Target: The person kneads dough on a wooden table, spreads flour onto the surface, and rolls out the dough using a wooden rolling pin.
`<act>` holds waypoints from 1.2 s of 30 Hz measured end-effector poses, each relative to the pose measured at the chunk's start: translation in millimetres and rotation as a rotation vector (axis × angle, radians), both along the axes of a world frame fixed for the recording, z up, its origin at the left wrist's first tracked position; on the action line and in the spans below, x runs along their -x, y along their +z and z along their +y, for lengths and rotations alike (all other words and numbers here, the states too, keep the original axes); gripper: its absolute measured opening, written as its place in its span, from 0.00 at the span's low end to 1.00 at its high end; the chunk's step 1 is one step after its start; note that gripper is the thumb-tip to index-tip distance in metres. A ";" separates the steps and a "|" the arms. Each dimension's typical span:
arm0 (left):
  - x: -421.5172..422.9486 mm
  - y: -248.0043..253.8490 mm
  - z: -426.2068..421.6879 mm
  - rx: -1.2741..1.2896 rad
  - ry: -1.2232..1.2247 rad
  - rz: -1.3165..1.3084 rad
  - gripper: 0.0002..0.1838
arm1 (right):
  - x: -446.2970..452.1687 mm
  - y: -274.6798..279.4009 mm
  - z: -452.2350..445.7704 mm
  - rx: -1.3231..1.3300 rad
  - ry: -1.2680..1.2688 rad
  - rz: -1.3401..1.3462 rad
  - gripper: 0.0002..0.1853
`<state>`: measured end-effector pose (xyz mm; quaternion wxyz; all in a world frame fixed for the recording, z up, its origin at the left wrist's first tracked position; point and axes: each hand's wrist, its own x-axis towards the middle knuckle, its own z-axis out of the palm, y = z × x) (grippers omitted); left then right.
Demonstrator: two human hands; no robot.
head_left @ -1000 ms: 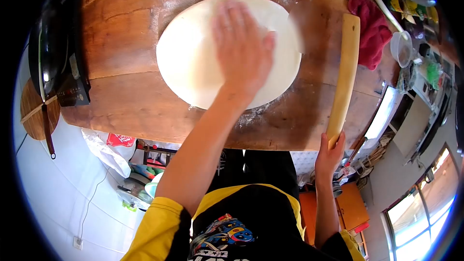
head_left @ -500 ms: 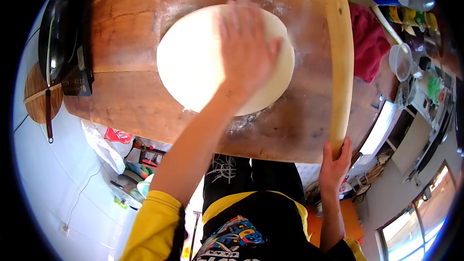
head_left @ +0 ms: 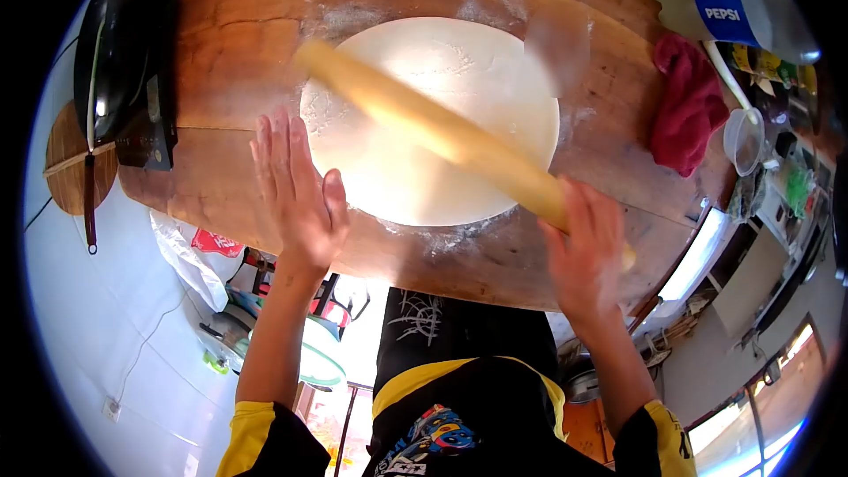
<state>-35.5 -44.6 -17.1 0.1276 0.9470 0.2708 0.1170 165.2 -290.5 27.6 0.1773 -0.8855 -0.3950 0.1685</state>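
Observation:
A round, flat sheet of dough [head_left: 397, 185] lies on the wooden table, with flour on its surface and around its edge. Across it, slanting from upper left to lower right, is a thick wooden rolling pin [head_left: 442, 128], blurred by motion. My right hand [head_left: 587, 247] grips the pin near its lower right end. To the left of the dough, my left hand [head_left: 300, 190] is open, its fingers stretched out and pointing away from me, holding nothing. The pin's far end hangs over the dough's upper left edge; whether it touches the dough I cannot tell.
A dark red cloth [head_left: 689, 106] lies on the right of the wooden table [head_left: 238, 168]. Beyond it are a Pepsi bottle [head_left: 720, 9] and a clear plastic cup [head_left: 744, 141]. A black pan [head_left: 110, 79] stands by a cooktop at the left edge.
My left hand has moved off the dough to its left side. My right hand has lifted the rolling pin from the table's right and swung it over the dough.

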 end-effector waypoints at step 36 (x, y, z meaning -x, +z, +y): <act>-23.4 -20.9 50.5 -0.109 0.137 0.166 0.34 | -0.7 -56.6 63.8 0.095 -0.028 -0.455 0.37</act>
